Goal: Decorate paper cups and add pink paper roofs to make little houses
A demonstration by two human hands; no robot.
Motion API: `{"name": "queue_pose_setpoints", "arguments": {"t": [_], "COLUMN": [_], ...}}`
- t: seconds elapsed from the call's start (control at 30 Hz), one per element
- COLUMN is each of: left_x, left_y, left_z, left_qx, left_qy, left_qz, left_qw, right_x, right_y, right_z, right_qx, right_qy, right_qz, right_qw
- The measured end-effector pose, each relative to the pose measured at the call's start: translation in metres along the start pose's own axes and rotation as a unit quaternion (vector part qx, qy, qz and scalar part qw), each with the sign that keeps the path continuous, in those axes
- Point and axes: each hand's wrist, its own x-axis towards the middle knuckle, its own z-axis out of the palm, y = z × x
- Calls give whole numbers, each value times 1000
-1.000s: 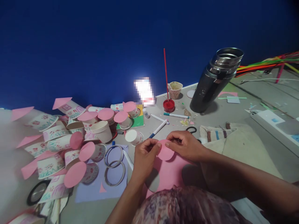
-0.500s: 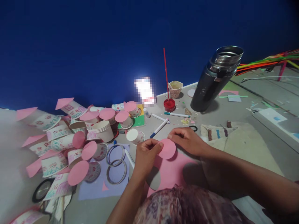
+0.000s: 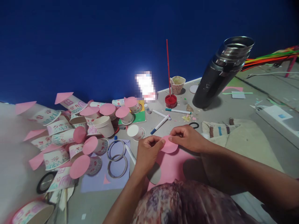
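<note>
A pink paper disc (image 3: 169, 146) is held up in front of me by both hands. My left hand (image 3: 151, 149) pinches its left edge between thumb and fingers. At the upper right edge, my right hand (image 3: 187, 137) pinches it the same way. Below the disc lies a pink paper sheet (image 3: 171, 165) with round cut-outs, partly hidden by my clothing. Just beyond my left hand, a white paper cup (image 3: 135, 132) lies on its side. Two markers, one of them blue-tipped (image 3: 160, 124), lie ahead of my hands.
Decorated paper cups with pink paper tops (image 3: 62, 135) crowd the left. Two tape rings (image 3: 117, 167) rest on purple paper (image 3: 93, 182). A red pot (image 3: 171, 101) with an upright red stick, a dark flask (image 3: 217, 74) and a cloth pouch (image 3: 245, 140) stand or lie to the right.
My right hand has moved in over the disc's edge, and the disc now looks more tilted. The whole view has shifted slightly.
</note>
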Motion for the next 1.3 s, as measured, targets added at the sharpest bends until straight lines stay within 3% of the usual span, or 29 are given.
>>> {"name": "queue_pose_setpoints", "arguments": {"t": [0.53, 1.0, 1.3], "left_x": [-1, 1, 5], "left_y": [-3, -4, -12], "left_z": [1, 2, 0], "left_qx": [6, -21, -48], "left_qy": [-15, -33, 48], "left_qz": [10, 16, 56], "left_qw": [1000, 999, 996], "right_x": [-2, -3, 4], "right_y": [-1, 3, 6], "right_z": [1, 4, -1], "right_qx": [-6, -17, -75], "right_qy": [-2, 34, 84], "right_qz": [-14, -37, -46], "right_qw": [1000, 999, 993]}}
